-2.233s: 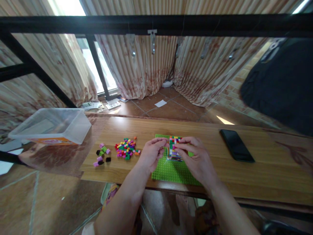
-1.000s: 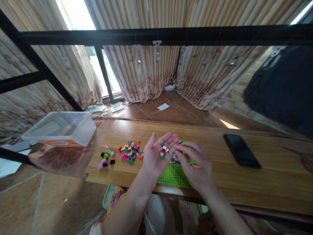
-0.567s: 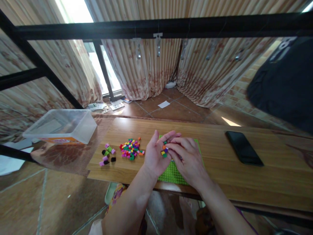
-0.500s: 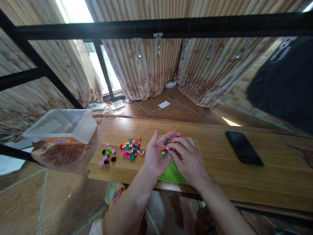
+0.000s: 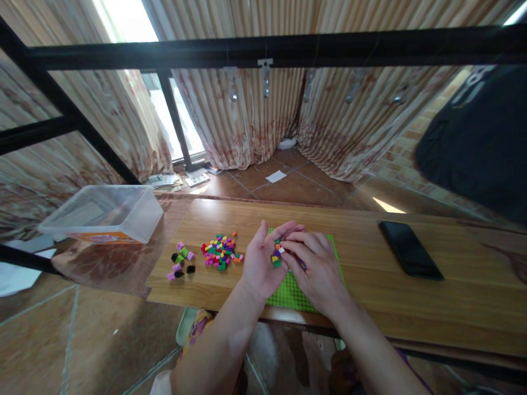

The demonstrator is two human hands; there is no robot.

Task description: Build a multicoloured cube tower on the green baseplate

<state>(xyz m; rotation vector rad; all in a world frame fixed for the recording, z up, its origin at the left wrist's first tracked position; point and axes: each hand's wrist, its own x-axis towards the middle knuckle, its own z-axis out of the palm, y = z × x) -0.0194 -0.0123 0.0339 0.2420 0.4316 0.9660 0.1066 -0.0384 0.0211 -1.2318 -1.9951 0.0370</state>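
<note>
Hands have lifted off the green baseplate (image 5: 288, 293).
Spread palm-up above it, the left hand (image 5: 261, 262) cradles small plastic bricks (image 5: 276, 254); the right hand (image 5: 317, 270) pinches among them, grip unclear; glossy wooden table (image 5: 370, 307) beneath.

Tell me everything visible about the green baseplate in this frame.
The baseplate is a bright green, studded, plastic-looking sheet, rectangular as far as it shows, lying flat on the wooden table close to its near edge. Only its near strip and far right corner show; the left hand, open with small bricks in the palm, and the right hand cover the rest. Whether either hand touches it cannot be told.
</note>
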